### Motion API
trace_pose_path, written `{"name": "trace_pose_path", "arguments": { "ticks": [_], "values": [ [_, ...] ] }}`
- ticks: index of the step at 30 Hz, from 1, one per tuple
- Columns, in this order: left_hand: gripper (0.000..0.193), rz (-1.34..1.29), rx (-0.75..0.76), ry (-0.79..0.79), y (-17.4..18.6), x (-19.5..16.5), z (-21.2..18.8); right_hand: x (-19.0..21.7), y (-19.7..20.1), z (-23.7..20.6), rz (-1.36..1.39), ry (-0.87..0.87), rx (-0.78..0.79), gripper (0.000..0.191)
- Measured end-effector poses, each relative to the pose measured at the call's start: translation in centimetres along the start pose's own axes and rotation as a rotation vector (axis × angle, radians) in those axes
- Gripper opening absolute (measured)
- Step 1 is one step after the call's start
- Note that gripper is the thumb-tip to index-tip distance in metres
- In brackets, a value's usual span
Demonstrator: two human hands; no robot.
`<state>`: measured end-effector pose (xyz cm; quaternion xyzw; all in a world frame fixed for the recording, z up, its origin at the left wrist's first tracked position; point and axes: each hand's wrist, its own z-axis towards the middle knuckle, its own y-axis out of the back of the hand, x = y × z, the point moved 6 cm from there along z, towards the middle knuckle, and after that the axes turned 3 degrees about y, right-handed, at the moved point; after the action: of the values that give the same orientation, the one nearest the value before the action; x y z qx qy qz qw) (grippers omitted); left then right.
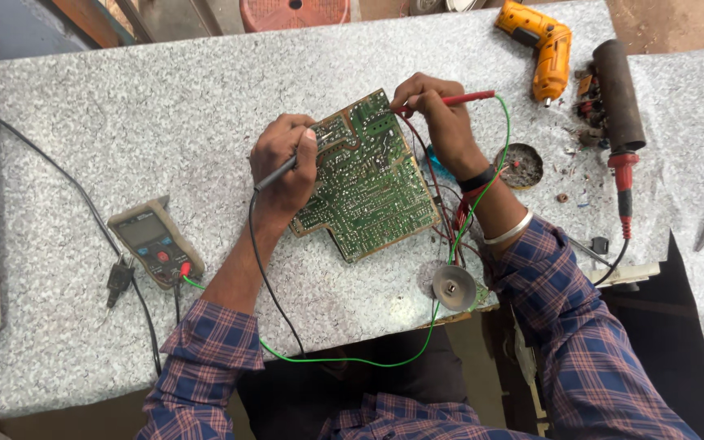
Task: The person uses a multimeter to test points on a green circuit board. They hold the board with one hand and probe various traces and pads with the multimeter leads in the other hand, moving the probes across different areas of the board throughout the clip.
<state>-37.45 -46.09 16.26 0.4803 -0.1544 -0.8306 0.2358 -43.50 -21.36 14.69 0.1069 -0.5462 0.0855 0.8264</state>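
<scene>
Overhead, left hand [284, 163] pinches a black probe [277, 173] on the green circuit board [366, 183]; right hand [440, 110] grips a red probe [458, 100] at the board's top edge. Board lies on the grey counter [165, 122], multimeter [155, 242] to its left.

I see one screen: the dark rectangular display on the olive-grey handheld multimeter [155, 242], lying flat on the speckled grey stone surface [165, 106], left of my left forearm.
</scene>
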Motion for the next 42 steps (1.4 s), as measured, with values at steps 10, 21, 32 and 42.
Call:
{"name": "trace_pose_path", "arguments": {
  "ticks": [10, 21, 32, 42],
  "values": [
    [0.036, 0.016, 0.009, -0.017, 0.0, -0.4, 0.1, 0.1, 0.1, 0.0, -0.009, -0.013, 0.007, 0.028],
    [0.035, 0.018, 0.012, -0.017, 0.2, -0.4, -0.2, 0.5, -0.2, -0.3, -0.01, -0.019, 0.007, 0.029],
    [0.032, -0.004, -0.011, -0.062, 0.2, -0.8, -0.1, 0.1, -0.5, -0.3, 0.06, -0.014, 0.048, 0.021],
    [0.039, 0.025, 0.038, -0.034, -0.9, -0.5, 0.0, 0.3, 0.2, -0.8, 0.003, -0.003, 0.109, 0.017]
  ]
}}
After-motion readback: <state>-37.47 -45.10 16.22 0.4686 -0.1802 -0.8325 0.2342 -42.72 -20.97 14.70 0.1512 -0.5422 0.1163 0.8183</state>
